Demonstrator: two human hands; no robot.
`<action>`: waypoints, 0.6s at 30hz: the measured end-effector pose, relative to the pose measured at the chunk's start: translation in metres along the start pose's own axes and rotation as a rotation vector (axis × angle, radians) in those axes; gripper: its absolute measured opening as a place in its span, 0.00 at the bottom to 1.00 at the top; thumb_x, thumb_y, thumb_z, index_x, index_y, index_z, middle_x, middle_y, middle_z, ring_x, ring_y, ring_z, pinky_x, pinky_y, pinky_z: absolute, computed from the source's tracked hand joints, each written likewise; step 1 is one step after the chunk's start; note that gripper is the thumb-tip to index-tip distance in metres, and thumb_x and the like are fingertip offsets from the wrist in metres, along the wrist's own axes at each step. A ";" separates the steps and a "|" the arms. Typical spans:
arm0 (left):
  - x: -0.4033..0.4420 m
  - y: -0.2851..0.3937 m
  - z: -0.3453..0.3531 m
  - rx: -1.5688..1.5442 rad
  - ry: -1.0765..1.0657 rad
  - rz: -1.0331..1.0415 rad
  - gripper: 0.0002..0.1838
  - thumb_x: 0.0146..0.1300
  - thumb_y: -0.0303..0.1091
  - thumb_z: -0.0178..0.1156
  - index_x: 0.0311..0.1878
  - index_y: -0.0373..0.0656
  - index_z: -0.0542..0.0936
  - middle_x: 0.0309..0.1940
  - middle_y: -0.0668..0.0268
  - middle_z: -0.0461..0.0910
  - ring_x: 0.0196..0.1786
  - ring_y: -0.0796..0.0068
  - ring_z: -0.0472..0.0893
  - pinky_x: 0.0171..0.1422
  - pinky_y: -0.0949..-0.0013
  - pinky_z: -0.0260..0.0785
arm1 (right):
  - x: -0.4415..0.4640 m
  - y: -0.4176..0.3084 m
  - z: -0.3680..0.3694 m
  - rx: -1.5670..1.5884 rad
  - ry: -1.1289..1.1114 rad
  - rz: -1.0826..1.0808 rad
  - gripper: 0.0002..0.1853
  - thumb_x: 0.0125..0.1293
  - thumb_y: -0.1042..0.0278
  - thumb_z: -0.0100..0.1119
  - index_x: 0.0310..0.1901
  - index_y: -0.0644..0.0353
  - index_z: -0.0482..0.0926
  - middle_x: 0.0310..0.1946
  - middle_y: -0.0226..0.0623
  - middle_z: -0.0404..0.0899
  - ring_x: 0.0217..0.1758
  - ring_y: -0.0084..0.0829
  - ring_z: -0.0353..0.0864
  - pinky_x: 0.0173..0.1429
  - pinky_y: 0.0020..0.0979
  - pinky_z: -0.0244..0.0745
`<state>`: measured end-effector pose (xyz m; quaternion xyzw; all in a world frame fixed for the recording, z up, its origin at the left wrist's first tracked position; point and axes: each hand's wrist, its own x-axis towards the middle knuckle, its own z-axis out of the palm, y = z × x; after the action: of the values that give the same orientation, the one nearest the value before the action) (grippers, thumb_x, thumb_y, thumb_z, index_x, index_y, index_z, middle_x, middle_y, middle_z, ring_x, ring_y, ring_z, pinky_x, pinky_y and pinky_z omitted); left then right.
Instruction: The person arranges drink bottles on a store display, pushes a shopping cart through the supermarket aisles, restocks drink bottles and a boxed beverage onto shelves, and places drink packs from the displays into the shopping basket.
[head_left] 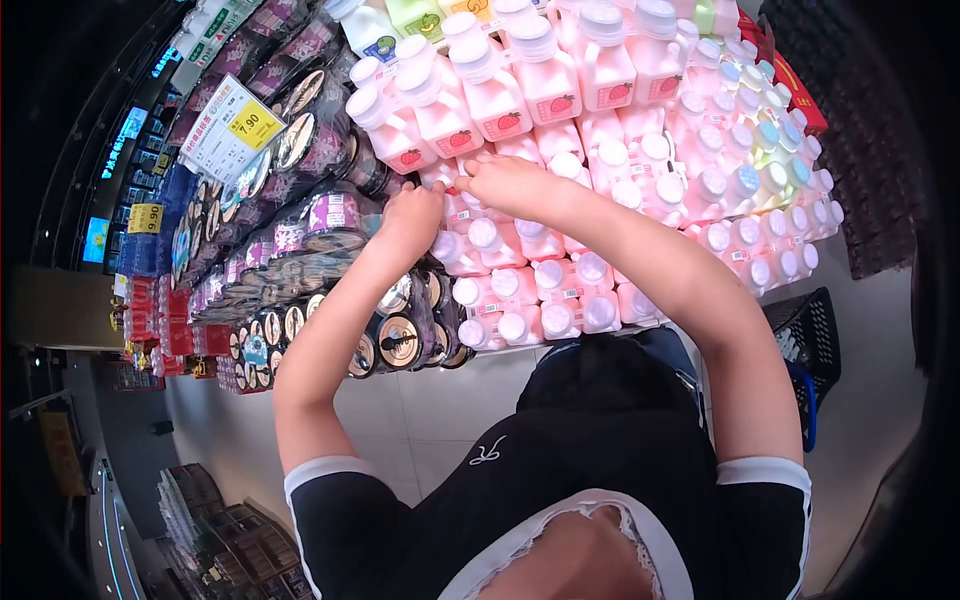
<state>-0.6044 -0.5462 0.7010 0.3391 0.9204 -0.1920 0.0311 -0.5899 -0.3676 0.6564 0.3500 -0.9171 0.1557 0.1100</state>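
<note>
My left hand (pixel 412 218) and my right hand (pixel 505 186) are close together at the left edge of a display of pink bottles. Both have curled fingers pressed on small pink bottles (pixel 440 176) between them; the exact grip is partly hidden. Just beyond stands a row of larger pink jugs (pixel 497 98) with white caps and strawberry pictures. Nearer my body, shrink-wrapped packs of small pink bottles (pixel 580 272) lie in stacked rows, caps facing me.
Dark packs with round lids (pixel 398 340) are stacked at the left, beneath a price sign (pixel 233 130) reading 7.90. A black basket (pixel 815 345) with a blue handle is on the floor at right. Red packs (pixel 172 322) stand farther left.
</note>
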 end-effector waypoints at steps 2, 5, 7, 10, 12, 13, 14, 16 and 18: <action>0.001 -0.005 0.007 0.006 0.023 0.058 0.19 0.48 0.29 0.63 0.44 0.37 0.71 0.29 0.55 0.79 0.39 0.54 0.78 0.43 0.59 0.71 | 0.000 -0.001 0.003 -0.024 0.053 -0.002 0.14 0.52 0.76 0.53 0.43 0.62 0.74 0.39 0.42 0.74 0.49 0.41 0.75 0.51 0.37 0.73; 0.001 -0.006 0.007 0.019 0.046 0.096 0.19 0.49 0.29 0.63 0.45 0.37 0.71 0.30 0.56 0.79 0.40 0.56 0.77 0.45 0.60 0.71 | 0.002 -0.003 0.008 0.006 0.078 0.029 0.14 0.52 0.76 0.53 0.43 0.63 0.74 0.40 0.43 0.73 0.50 0.41 0.74 0.51 0.37 0.72; 0.002 -0.007 0.008 0.042 0.045 0.111 0.20 0.48 0.28 0.63 0.47 0.37 0.71 0.30 0.56 0.79 0.41 0.56 0.76 0.45 0.60 0.70 | 0.003 -0.005 0.011 -0.023 0.098 0.037 0.13 0.53 0.74 0.53 0.42 0.63 0.74 0.41 0.43 0.75 0.49 0.40 0.75 0.50 0.36 0.73; 0.003 -0.006 0.011 0.084 0.055 0.123 0.23 0.48 0.27 0.62 0.50 0.37 0.71 0.32 0.56 0.78 0.42 0.57 0.76 0.46 0.60 0.70 | 0.004 -0.007 0.014 -0.062 0.135 0.051 0.13 0.53 0.73 0.54 0.42 0.63 0.75 0.41 0.43 0.76 0.48 0.39 0.76 0.49 0.36 0.74; -0.001 -0.005 0.007 0.110 0.070 0.125 0.25 0.47 0.26 0.62 0.52 0.37 0.70 0.33 0.56 0.78 0.43 0.58 0.76 0.46 0.60 0.70 | 0.002 -0.009 0.011 -0.074 0.158 0.063 0.12 0.53 0.72 0.54 0.41 0.63 0.75 0.40 0.43 0.76 0.47 0.39 0.76 0.49 0.36 0.74; -0.006 -0.005 0.003 0.124 0.060 0.118 0.27 0.47 0.26 0.62 0.54 0.38 0.70 0.35 0.56 0.78 0.43 0.58 0.76 0.46 0.60 0.70 | -0.001 -0.011 0.009 -0.033 0.143 0.077 0.14 0.54 0.72 0.54 0.44 0.62 0.75 0.41 0.42 0.75 0.48 0.39 0.75 0.50 0.35 0.73; -0.010 -0.002 -0.002 0.138 0.052 0.117 0.29 0.47 0.26 0.62 0.56 0.40 0.69 0.36 0.56 0.77 0.43 0.58 0.76 0.46 0.60 0.70 | -0.005 -0.011 0.007 0.006 0.127 0.097 0.15 0.54 0.71 0.53 0.46 0.61 0.74 0.42 0.41 0.74 0.49 0.38 0.74 0.51 0.35 0.72; -0.042 0.018 -0.051 0.172 0.088 0.119 0.25 0.53 0.26 0.55 0.58 0.41 0.69 0.39 0.58 0.77 0.46 0.61 0.76 0.49 0.62 0.68 | -0.008 -0.015 0.004 0.015 0.211 0.121 0.18 0.55 0.71 0.53 0.49 0.59 0.73 0.43 0.40 0.73 0.50 0.37 0.72 0.52 0.34 0.71; -0.091 0.059 -0.145 -0.174 0.237 0.244 0.24 0.52 0.26 0.59 0.55 0.42 0.73 0.36 0.61 0.76 0.42 0.62 0.73 0.47 0.61 0.66 | -0.021 -0.024 -0.002 0.085 0.332 0.087 0.22 0.56 0.71 0.52 0.55 0.56 0.69 0.45 0.37 0.71 0.53 0.37 0.69 0.54 0.34 0.69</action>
<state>-0.4860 -0.5065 0.8329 0.4643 0.8829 -0.0652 -0.0254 -0.5583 -0.3707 0.6566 0.2840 -0.8933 0.2544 0.2382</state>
